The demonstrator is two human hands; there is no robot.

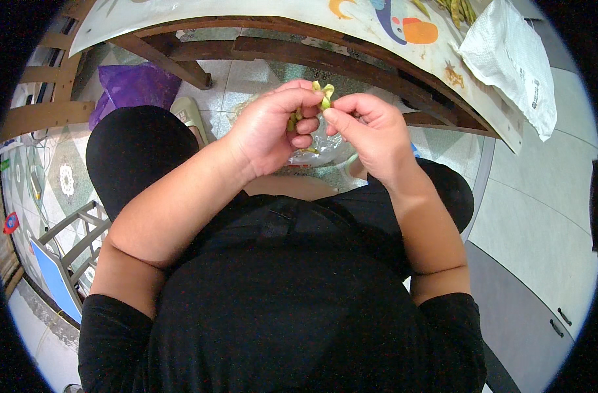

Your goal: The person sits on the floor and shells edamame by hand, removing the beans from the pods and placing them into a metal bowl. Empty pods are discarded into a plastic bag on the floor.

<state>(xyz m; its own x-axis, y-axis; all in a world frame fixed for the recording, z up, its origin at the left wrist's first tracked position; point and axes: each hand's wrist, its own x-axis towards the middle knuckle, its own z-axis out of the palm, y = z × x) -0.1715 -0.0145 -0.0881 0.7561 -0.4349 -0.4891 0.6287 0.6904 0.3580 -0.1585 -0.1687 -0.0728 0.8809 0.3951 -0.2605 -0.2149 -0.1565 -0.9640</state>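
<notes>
A yellow-green bean pod (326, 98), its upper end spread apart, is pinched between my two hands above my lap. My left hand (269, 124) grips it with thumb and forefinger, while its other fingers curl around more green pieces, partly hidden in the palm. From the other side, my right hand (375, 131) pinches the pod with thumb and forefinger. Below the hands is a clear plastic bag (325, 152) with a few yellowish bits in it, largely covered by my hands.
Ahead stands a wooden table with a printed cover (272, 12). More bean pods (457, 9) and a white woven bag (511, 69) lie at its right end. A purple bag (136, 88) is on the floor by my left knee. At left is a folding stool (60, 275); grey-white cabinets (541, 196) flank the right.
</notes>
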